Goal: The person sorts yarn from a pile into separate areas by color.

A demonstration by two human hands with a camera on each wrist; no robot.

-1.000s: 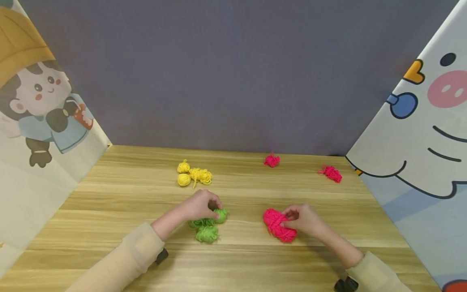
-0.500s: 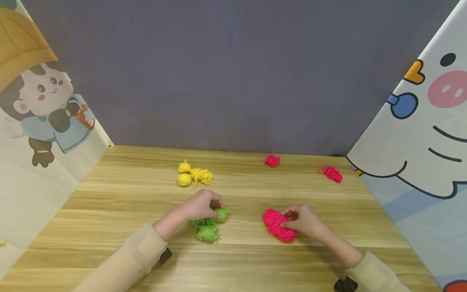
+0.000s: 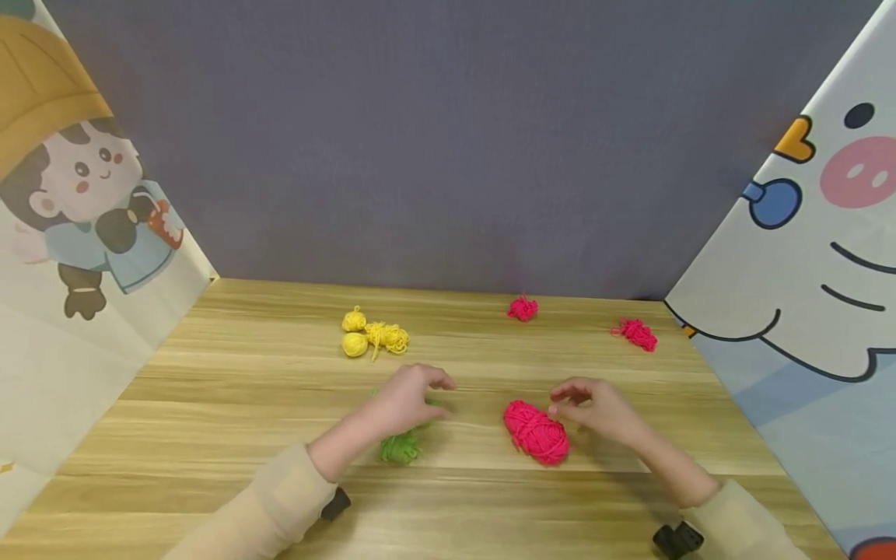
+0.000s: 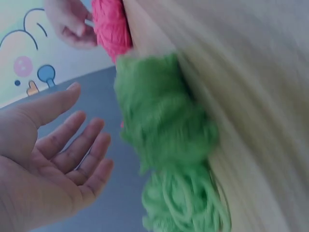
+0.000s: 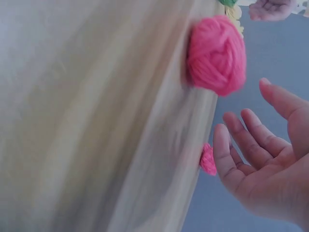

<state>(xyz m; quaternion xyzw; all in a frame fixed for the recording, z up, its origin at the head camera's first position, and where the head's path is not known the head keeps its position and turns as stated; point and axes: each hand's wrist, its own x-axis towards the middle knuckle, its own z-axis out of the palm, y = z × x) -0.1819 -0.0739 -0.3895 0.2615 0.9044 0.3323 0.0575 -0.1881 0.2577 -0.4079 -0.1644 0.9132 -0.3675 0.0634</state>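
Observation:
My left hand [image 3: 408,400] hovers over the green yarn balls [image 3: 400,449] and hides most of them in the head view. In the left wrist view its fingers are spread and stand apart from the green yarn [image 4: 164,111], with nothing between them. Just right of the large pink yarn ball [image 3: 537,432] is my right hand [image 3: 600,408], thumb and fingers parted. The right wrist view shows a gap between that hand [image 5: 265,159] and the pink ball [image 5: 217,55]. Both hands hold nothing.
Several yellow yarn balls [image 3: 355,344] are grouped at the back left of the wooden table [image 3: 245,373]. Two small pink yarn bundles [image 3: 522,309] lie toward the back right. A grey panel [image 3: 434,155] rises behind, with printed cartoon panels on either side.
Both hands have let go of the yarn and lifted. The left has shifted right, and the right has drawn slightly away from the pink ball. The yarn stays on the table.

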